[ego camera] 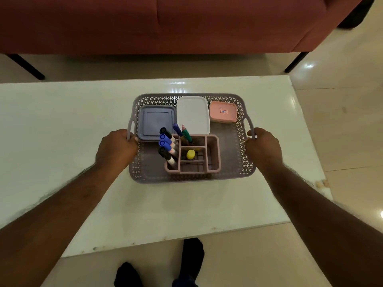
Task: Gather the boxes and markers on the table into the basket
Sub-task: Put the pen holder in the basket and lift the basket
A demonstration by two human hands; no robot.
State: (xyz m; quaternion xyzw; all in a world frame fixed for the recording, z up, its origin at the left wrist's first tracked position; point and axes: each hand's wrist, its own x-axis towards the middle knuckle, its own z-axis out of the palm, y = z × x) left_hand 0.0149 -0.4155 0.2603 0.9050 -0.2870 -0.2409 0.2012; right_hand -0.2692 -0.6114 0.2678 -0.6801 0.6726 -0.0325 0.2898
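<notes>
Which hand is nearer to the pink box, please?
Right. The right hand grips the basket handle just below-right of the pink box; the left hand holds the opposite handle.

A grey lattice-patterned basket [241,141] holds blue [155,123], white [193,114] and pink boxes [223,111] on a glossy white bench [62,125].

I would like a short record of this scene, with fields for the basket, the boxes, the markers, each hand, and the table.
basket: grey lattice basket resting on the table, a handle on each side
boxes: blue box, white box and pink box in the far half of the basket
markers: standing in the pink organizer in the near half
left hand: closed on the left handle
right hand: closed on the right handle
table: white, glossy; no boxes or markers seen outside the basket
</notes>
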